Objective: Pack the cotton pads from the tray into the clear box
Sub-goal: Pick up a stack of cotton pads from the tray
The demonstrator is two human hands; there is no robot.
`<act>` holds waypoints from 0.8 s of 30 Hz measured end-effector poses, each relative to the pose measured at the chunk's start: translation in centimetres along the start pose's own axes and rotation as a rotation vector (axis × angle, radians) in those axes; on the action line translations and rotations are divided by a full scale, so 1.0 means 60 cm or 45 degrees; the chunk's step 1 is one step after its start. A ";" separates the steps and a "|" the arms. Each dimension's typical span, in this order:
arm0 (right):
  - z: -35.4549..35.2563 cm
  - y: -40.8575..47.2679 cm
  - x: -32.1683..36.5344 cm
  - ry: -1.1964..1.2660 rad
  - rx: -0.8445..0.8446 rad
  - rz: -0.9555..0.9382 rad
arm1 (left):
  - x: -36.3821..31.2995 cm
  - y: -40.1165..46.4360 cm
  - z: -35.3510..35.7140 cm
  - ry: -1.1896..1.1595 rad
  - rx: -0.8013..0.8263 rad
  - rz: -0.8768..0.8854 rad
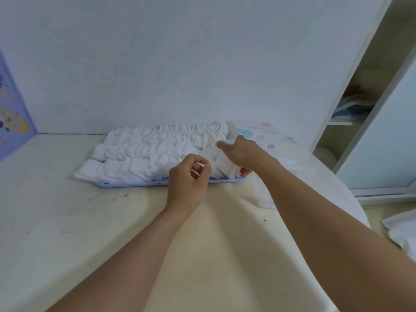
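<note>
The tray (126, 185) lies against the wall on the table (56, 210), heaped with rows of white pads (144, 152); most of the load is still unpacked. The right hand (242, 154) is over the tray's right end, thumb on the far side and fingers on the near side of a small stack of pads (225, 164), grasping it; the stack is not yet clear of the heap. The left hand (188, 176) sits at the tray's near edge, fingers curled toward the thumb; white shows between them, so it appears to pinch a pad or two, though this is not certain. The box (258, 134), clear with a printed label, stands just beside the tray's right end near the wall; whether it is open, and what it holds, cannot be told.

Judgement: the step in hand is gathering a batch, early in the task. The next move calls for squaring the stack, lifting it without shedding loose pads, and setting it edge-aligned into the box; the pads are soft and will splay if gripped loosely.
</note>
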State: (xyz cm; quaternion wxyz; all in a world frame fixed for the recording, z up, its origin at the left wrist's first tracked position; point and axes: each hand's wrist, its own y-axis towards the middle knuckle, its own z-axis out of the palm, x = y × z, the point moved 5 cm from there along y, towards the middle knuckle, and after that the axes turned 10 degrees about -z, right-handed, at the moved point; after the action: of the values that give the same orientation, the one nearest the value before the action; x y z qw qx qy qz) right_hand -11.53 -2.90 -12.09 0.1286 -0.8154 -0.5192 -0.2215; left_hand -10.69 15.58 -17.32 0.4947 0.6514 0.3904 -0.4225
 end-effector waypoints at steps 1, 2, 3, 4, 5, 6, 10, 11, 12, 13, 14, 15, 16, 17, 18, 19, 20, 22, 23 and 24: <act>0.004 -0.004 0.003 -0.007 0.020 0.010 | 0.000 0.000 -0.001 0.004 -0.003 -0.001; 0.009 -0.007 0.004 -0.021 0.053 0.013 | 0.001 0.001 -0.001 0.005 -0.006 -0.002; 0.013 -0.009 0.004 -0.031 0.089 0.008 | 0.001 0.002 -0.001 0.003 -0.009 -0.007; 0.013 -0.010 0.004 -0.036 0.105 -0.009 | 0.001 0.003 -0.002 -0.008 -0.016 -0.013; 0.006 -0.015 0.006 -0.020 0.081 -0.034 | 0.000 0.002 -0.003 -0.027 -0.025 -0.019; -0.004 -0.020 0.007 0.037 0.017 -0.068 | -0.001 0.002 -0.005 -0.056 -0.035 -0.020; -0.042 -0.059 0.020 0.917 -0.255 -0.255 | -0.009 0.002 -0.013 -0.327 -0.046 -0.157; -0.035 -0.072 0.025 1.244 -0.191 -0.290 | -0.011 0.001 -0.012 -0.445 -0.017 -0.239; -0.023 -0.085 0.029 1.523 -0.098 -0.312 | -0.013 0.002 -0.010 -0.553 0.022 -0.322; -0.009 -0.096 0.032 1.732 -0.015 -0.312 | -0.015 0.001 -0.007 -0.642 0.065 -0.391; 0.004 -0.105 0.030 1.864 0.036 -0.300 | -0.016 0.000 -0.005 -0.710 0.104 -0.439; 0.015 -0.112 0.027 1.933 0.061 -0.299 | -0.021 -0.001 -0.002 -0.754 0.144 -0.471; 0.022 -0.116 0.024 1.956 0.079 -0.321 | -0.025 -0.002 0.000 -0.783 0.181 -0.488; 0.026 -0.118 0.023 1.958 0.091 -0.361 | -0.029 -0.002 0.001 -0.791 0.209 -0.489; 0.027 -0.119 0.020 1.946 0.101 -0.404 | -0.030 -0.002 0.001 -0.781 0.220 -0.470; 0.028 -0.121 0.017 1.922 0.113 -0.441 | -0.029 -0.002 0.002 -0.768 0.230 -0.447; 0.027 -0.122 0.013 1.881 0.119 -0.473 | -0.029 -0.001 0.002 -0.753 0.240 -0.423; 0.025 -0.125 0.005 1.761 0.128 -0.528 | -0.031 0.002 0.003 -0.734 0.268 -0.389; 0.024 -0.126 0.004 1.724 0.132 -0.553 | -0.031 0.004 0.003 -0.726 0.280 -0.378; 0.024 -0.127 0.004 1.712 0.133 -0.571 | -0.031 0.007 0.005 -0.717 0.299 -0.376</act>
State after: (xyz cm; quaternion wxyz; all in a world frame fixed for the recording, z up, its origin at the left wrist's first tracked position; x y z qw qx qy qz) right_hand -18.01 1.18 -13.41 0.4114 -0.3684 -0.4926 -0.6726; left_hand -10.97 15.06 -15.51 0.4383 0.4981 0.2773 -0.6949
